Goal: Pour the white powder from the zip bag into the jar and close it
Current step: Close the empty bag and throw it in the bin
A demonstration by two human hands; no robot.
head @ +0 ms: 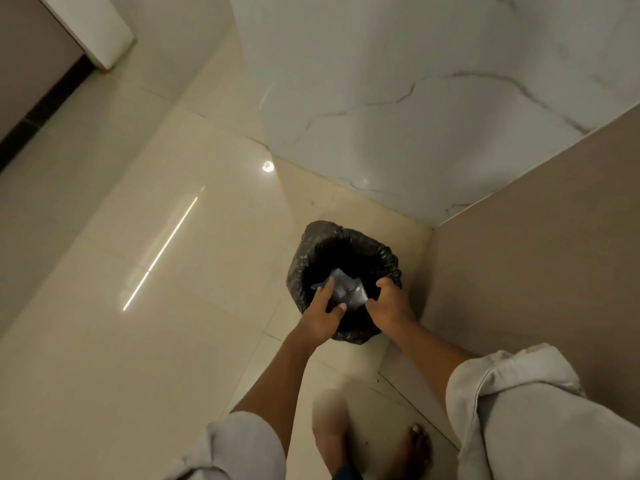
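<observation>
A crumpled clear zip bag [348,292] hangs over the mouth of a small bin lined with a black plastic bag [320,242]. My left hand [323,315] grips the zip bag's left side with fingers and thumb. At the bag's right edge, my right hand [389,303] is curled and pinching it. Both hands are just above the bin's opening. No jar is in view. I cannot tell whether any powder is in the bag.
The bin stands on a glossy cream tiled floor [166,306] in a corner between a white marble wall [415,98] and a beige panel [536,271]. My bare feet [420,445] are close in front of the bin. A door frame [86,29] is at far left.
</observation>
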